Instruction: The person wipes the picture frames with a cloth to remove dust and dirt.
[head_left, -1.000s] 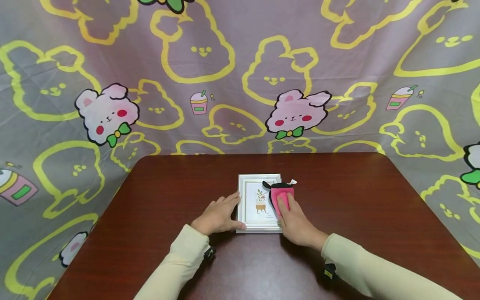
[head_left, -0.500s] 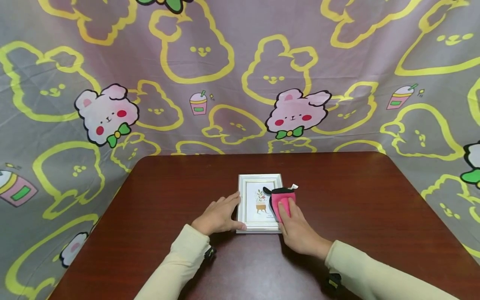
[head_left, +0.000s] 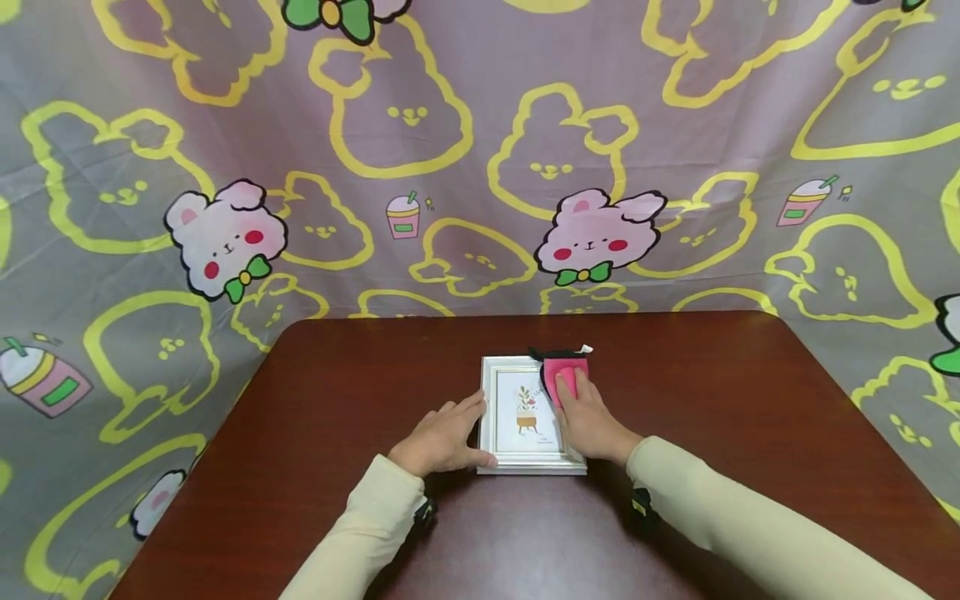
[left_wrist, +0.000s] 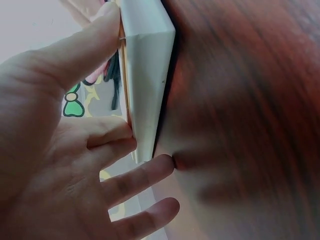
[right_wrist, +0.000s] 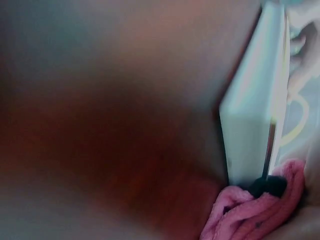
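A white picture frame point(head_left: 528, 468) lies flat on the table, holding a print of a potted plant. Along its left side is my left hand point(head_left: 441, 435), fingertips at the edge and thumb on the near left corner. In the left wrist view, the fingers are spread and fairly straight beside the white frame side point(left_wrist: 146, 80). My right hand point(head_left: 592, 423) holds a pink cleaning cloth point(head_left: 553, 368) with black trim over the frame's upper right part. Bunched folds of the cloth point(right_wrist: 250, 212) show against the frame's side in the right wrist view.
The dark red-brown wooden table point(head_left: 375, 367) has rounded far corners. A grey-pink curtain point(head_left: 480, 192) with yellow outlined bears and bunny heads hangs behind it and at both sides. A small white tag point(head_left: 586, 349) sticks out from the cloth.
The right hand and cloth slid toward the near side, then moved up to the frame's top right corner. The left hand stays at the frame's left side. The head view has tilted slightly.
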